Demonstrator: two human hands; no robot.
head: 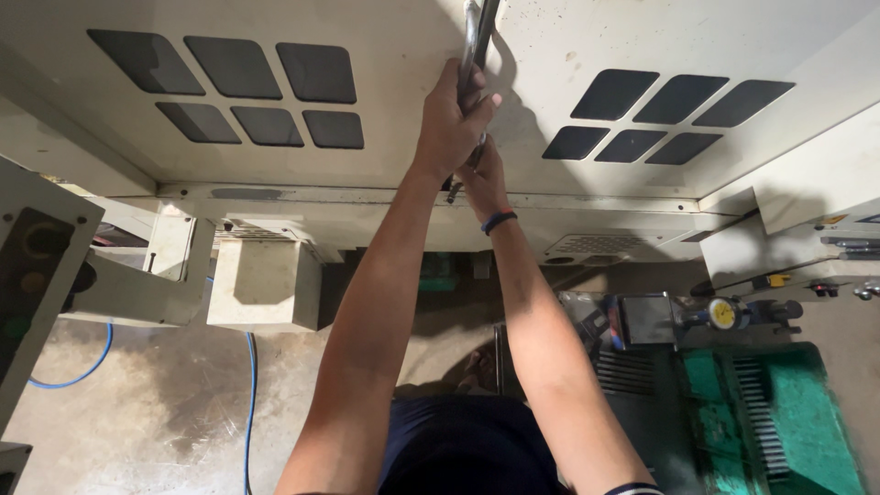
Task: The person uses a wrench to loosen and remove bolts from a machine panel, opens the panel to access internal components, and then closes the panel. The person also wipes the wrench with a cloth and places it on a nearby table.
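here the left hand [451, 119] partly hides the right hand [483, 174] on the handle [477, 37].

Even, soft light on a pale machine housing, dimmer toward the floor

Light falls from above and somewhat left: the raised arms cast a broad soft shadow on the cream panel [385, 174] to the right of the hands, and the concrete floor [165, 394] at lower left looks dull and mottled. No hard glare. The centre is sharp; straight edges bow toward the frame's corners from wide-angle distortion.
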